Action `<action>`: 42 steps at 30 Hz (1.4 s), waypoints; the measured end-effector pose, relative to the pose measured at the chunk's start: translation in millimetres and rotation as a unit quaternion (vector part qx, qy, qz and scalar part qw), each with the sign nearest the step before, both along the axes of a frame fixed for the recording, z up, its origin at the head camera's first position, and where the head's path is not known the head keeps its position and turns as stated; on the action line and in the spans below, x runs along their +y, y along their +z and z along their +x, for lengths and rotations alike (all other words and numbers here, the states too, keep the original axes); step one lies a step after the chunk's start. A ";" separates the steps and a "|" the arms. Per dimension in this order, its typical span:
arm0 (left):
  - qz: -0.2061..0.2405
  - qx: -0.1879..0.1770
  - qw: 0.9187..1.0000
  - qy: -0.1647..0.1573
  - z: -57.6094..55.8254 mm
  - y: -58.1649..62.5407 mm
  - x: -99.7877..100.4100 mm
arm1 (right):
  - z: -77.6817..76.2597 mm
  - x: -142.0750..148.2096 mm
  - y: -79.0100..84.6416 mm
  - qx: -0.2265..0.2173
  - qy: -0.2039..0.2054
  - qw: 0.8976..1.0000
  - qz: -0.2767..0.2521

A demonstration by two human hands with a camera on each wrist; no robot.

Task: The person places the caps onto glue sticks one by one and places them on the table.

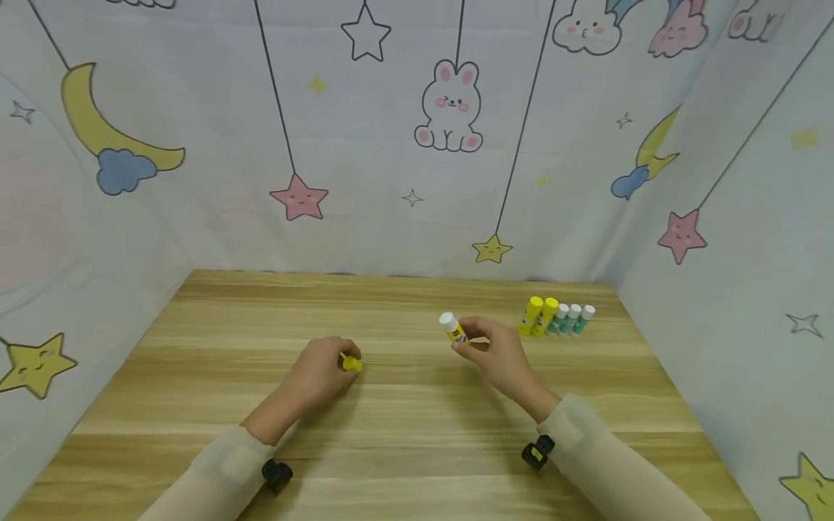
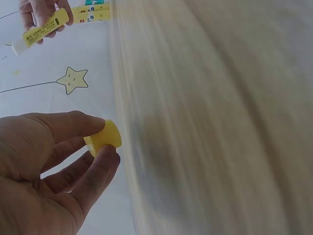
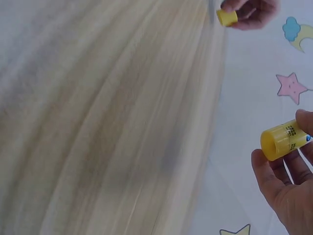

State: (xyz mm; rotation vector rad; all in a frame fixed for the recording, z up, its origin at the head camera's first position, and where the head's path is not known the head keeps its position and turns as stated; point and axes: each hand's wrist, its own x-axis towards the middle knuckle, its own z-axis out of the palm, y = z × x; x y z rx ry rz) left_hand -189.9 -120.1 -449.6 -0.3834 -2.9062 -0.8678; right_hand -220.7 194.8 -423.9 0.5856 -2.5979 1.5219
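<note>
My left hand [image 1: 319, 370] pinches a small yellow cap [image 2: 104, 139] between thumb and fingers, a little above the wooden table [image 1: 404, 449]. To the right, my right hand [image 1: 500, 356] holds a glue stick [image 1: 456, 331] between thumb and fingers. Its white end tilts up and leftward, and a yellow label wraps its barrel. In the right wrist view the other end of the glue stick [image 3: 283, 141] is yellow and faces the camera. The cap and the glue stick are well apart from each other.
At the back right of the table, two yellow glue sticks [image 1: 540, 316] stand upright in a row with three white-capped, green-labelled sticks [image 1: 573, 320]. A white cloth [image 1: 378, 239] printed with stars, moons and rabbits hangs behind and along the table's sides.
</note>
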 end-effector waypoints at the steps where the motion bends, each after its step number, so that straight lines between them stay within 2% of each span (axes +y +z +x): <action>1: 0.008 -0.001 1.000 0.004 -0.6 0.0 1.1 | 3.3 -0.4 0.6 0.006 0.004 1.000 0.002; 6: 0.024 0.012 1.000 0.008 -4.7 2.1 8.9 | 18.2 -0.7 1.7 0.025 0.016 1.000 0.008; 10: 0.029 0.023 0.999 0.008 -6.4 4.0 14.7 | 24.4 1.5 -0.4 0.025 0.007 1.000 0.005; 19: 0.043 0.040 0.998 0.012 0.8 6.8 18.1 | 30.6 5.1 -5.3 0.012 -0.014 1.000 0.003; 25: 0.102 0.045 0.994 0.007 6.7 9.8 21.9 | 31.4 5.0 -6.9 0.028 -0.012 1.000 0.008; 29: 0.162 0.034 0.986 -0.001 10.4 11.2 26.3 | 32.1 4.3 -6.8 0.053 -0.009 0.998 0.028; 32: 0.216 0.013 0.976 -0.008 14.2 13.1 30.0 | 32.6 3.6 -6.0 0.091 -0.003 0.994 0.059; 36: 0.277 -0.021 0.960 -0.018 17.4 15.8 36.0 | 34.0 2.9 -3.7 0.140 0.003 0.985 0.102; 42: 0.327 -0.046 0.944 -0.023 19.2 18.3 43.1 | 39.2 -1.6 1.2 0.203 0.001 0.964 0.170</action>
